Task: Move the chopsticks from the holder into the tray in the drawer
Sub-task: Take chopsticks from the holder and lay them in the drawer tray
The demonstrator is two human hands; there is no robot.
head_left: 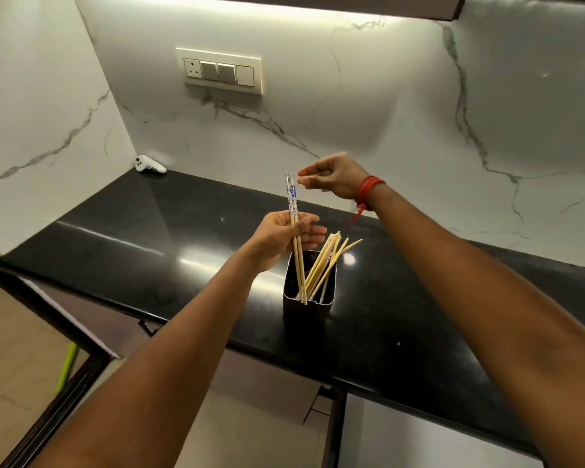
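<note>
From my seat I look down on a black, glossy counter (122, 231) that runs from the left corner of the room across to the right, catching bright streaks from a strip light under the cabinet above. Behind it and along the left side stand white marble-look walls (385, 113) with grey veins, and a cream switch panel (219, 71) with a socket and three rockers is set into the back wall. A small white controller (150, 164) lies in the far left corner of the counter, against the wall. Below the counter edge I can see pale cabinet fronts, tan floor at lower left and a yellow-green stick-like thing (66, 366) down there that I cannot identify. A square dark metal holder (307, 309) stands on the counter near its front edge, with a bunch of wooden chopsticks (325, 265) leaning to the right inside it. My left hand (281, 239) is closed around a pair of chopsticks (294, 217) held nearly upright, their patterned white-and-blue tops above the fist and their tips down inside the holder. My right hand (335, 175), with a red thread band (367, 192) at the wrist, hangs above and behind the holder, fingers loosely curled with thumb and forefinger narrow, holding nothing, just beside the pair's tops without touching. No drawer tray shows.
</note>
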